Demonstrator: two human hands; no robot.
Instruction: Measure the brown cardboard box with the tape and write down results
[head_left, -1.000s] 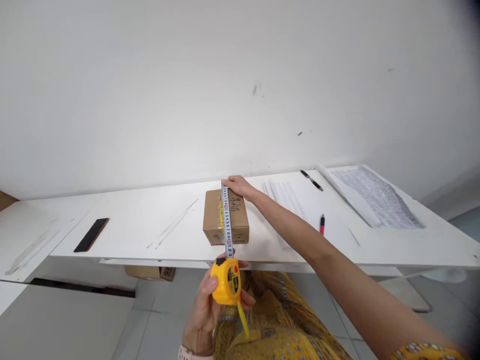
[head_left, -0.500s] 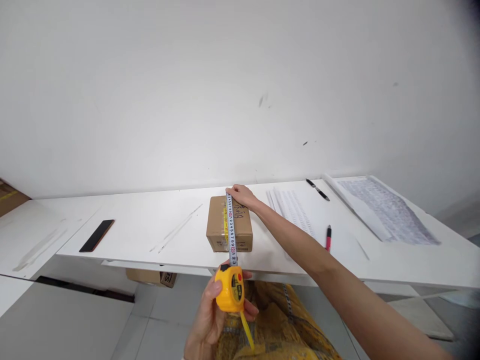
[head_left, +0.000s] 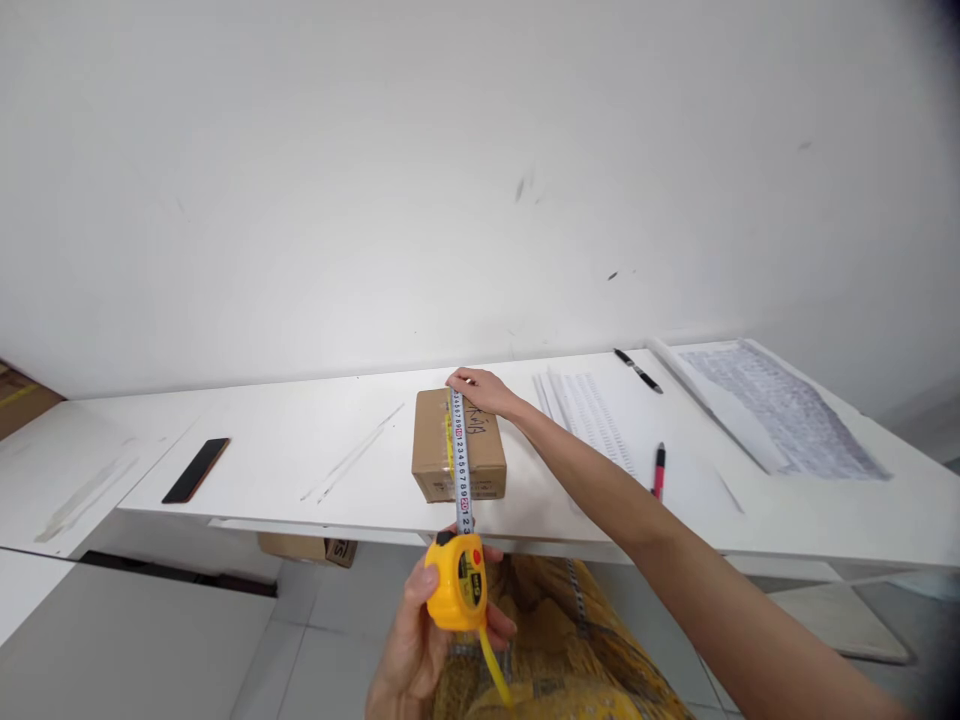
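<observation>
Glossy plastic gleaming on the tape measure [head_left: 450, 590], a smooth blade [head_left: 461, 460], matt cardboard for the box [head_left: 430, 440]! And there's the bench [head_left: 270, 440], smooth but scuffed, matt paper sheets [head_left: 787, 410], rumpled garment cloth [head_left: 592, 650]!

Blk pen [head_left: 637, 371], red pen [head_left: 659, 468], printed pprs [head_left: 596, 408]; blk slab [head_left: 196, 470]

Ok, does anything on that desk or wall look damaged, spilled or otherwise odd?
Only marks: dark streaks on the white desktop left of the cardboard box, a greyish smear farther left, and dark scuffs on the wall. They stand out against the white; whether the smear is wet, I can't tell. The box shows no obvious damage.
</observation>
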